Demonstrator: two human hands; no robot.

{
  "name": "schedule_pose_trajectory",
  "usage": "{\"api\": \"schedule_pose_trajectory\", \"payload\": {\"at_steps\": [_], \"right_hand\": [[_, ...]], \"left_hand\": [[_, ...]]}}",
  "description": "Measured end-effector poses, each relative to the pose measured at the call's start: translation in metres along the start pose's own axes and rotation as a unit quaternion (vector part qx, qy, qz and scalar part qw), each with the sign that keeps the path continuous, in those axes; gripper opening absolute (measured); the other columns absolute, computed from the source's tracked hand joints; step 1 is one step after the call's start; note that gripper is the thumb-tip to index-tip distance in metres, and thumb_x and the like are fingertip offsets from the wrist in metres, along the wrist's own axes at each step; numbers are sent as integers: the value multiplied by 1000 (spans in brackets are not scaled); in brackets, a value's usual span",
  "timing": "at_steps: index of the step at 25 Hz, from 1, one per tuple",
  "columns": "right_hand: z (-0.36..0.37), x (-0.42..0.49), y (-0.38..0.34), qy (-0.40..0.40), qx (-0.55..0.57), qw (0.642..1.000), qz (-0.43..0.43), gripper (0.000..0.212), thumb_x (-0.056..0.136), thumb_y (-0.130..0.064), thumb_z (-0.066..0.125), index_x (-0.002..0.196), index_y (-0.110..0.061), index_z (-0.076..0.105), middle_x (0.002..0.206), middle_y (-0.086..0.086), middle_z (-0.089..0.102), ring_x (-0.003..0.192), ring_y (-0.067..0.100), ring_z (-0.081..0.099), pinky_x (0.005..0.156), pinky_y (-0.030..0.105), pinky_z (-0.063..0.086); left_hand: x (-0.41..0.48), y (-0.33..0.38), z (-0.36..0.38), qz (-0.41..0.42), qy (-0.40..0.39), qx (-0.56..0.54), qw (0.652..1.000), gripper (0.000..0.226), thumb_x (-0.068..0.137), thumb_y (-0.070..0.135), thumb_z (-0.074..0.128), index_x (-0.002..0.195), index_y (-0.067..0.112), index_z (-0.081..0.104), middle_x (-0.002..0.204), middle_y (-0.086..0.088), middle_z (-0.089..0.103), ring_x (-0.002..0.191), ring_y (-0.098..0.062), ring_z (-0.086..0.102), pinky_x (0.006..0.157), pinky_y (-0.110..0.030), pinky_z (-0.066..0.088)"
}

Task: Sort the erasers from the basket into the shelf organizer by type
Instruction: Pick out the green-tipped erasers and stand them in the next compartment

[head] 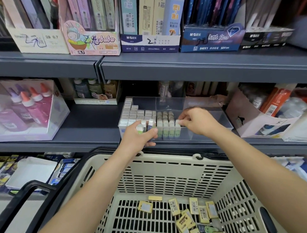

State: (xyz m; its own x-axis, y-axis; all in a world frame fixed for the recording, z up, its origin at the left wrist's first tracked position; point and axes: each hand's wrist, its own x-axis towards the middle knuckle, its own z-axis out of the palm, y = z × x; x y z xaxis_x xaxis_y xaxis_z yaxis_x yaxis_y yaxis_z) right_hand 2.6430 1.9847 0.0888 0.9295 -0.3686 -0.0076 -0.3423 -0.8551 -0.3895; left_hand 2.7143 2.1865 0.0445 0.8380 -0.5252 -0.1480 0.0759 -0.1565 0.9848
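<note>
Erasers (163, 124) with green sleeves stand upright in rows in the middle compartment of the clear shelf organizer (214, 117), with white ones (131, 113) packed in the compartment to their left, so each type keeps to its own bay. The right hand (195, 121) pinches one green-sleeved eraser (177, 124) at the right end of the front row, apparently to seat it end-up like its neighbours. The left hand (139, 138) grips a small clutch of erasers (145, 127) at the organizer's front edge, probably as a ready supply.

Below, yellow erasers (194, 215) lie loose toward the right side of the basket (165, 160) floor — plenty left to sort. The upper shelf (186, 70) overhangs the organizer, so reaching its back rows likely means coming in low. A box of glue bottles (26, 109) sits well apart, at the left end of the lower shelf (88, 129).
</note>
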Motion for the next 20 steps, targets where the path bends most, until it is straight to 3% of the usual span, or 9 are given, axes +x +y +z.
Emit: {"api": "schedule_pose_trajectory", "payload": {"at_steps": [2, 6, 8, 10, 12, 14, 17, 20], "right_hand": [[3, 1, 0, -9, -6, 1000, -2, 16, 91, -31, 55, 99, -24, 68, 100, -4, 70, 97, 17, 62, 91, 37, 49], [2, 2, -1, -24, -45, 999, -16, 23, 95, -25, 47, 107, -22, 67, 111, -1, 68, 103, 21, 60, 94, 37, 47], [2, 0, -2, -17, -71, 997, -21, 26, 95, -24, 45, 111, -22, 65, 114, 0, 67, 106, 23, 59, 95, 37, 45], [0, -5, -3, 39, -87, 995, -31, 27, 95, -21, 44, 112, -24, 65, 109, -1, 69, 106, 24, 60, 95, 37, 44], [-3, -12, -7, 85, -41, 994, -55, 26, 94, -20, 45, 107, -24, 67, 92, -7, 71, 97, 17, 63, 92, 34, 46], [-5, -20, -15, 53, 66, 993, -88, 22, 92, -20, 51, 108, -24, 66, 78, -12, 70, 86, 6, 64, 87, 29, 48], [-8, -31, -24, -5, 193, 976, -99, 17, 90, -18, 57, 104, -20, 66, 81, -6, 72, 82, 4, 67, 85, 26, 52], [-11, -35, -27, 0, 180, 979, -91, 12, 89, -25, 60, 96, -20, 68, 84, -5, 71, 84, 7, 66, 84, 29, 52]], "left_hand": [[-1, 1, 1, -3, -3, -8, 1000, 56, 81, 25, 71, 128, 5, 48, 75, 5, 72, 65, -6, 68, 82, -35, 56], [-3, 5, 7, 17, -14, -47, 999, 23, 81, 17, 71, 100, 19, 57, 95, -6, 68, 78, -8, 70, 65, -25, 57], [-3, 7, 10, 14, -17, -53, 998, 17, 82, 17, 70, 94, 18, 58, 96, -8, 69, 82, -12, 71, 64, -25, 56], [-3, 9, 12, 11, -21, -62, 998, 11, 83, 16, 69, 91, 17, 61, 87, -4, 70, 84, -13, 70, 65, -25, 57], [-3, 12, 15, 10, -27, -61, 998, 9, 84, 14, 68, 91, 17, 62, 77, 3, 70, 82, -13, 71, 68, -27, 57], [-4, 14, 19, 11, -43, -56, 997, 10, 85, 12, 67, 92, 18, 63, 75, 2, 70, 79, -12, 70, 71, -28, 58], [-4, 18, 27, 19, -65, -48, 997, 9, 85, 11, 66, 91, 18, 65, 81, -1, 69, 80, -11, 70, 72, -30, 58], [-4, 21, 31, 25, -67, -38, 997, 8, 84, 14, 67, 89, 20, 66, 82, -3, 68, 76, -9, 68, 73, -30, 58]]}}
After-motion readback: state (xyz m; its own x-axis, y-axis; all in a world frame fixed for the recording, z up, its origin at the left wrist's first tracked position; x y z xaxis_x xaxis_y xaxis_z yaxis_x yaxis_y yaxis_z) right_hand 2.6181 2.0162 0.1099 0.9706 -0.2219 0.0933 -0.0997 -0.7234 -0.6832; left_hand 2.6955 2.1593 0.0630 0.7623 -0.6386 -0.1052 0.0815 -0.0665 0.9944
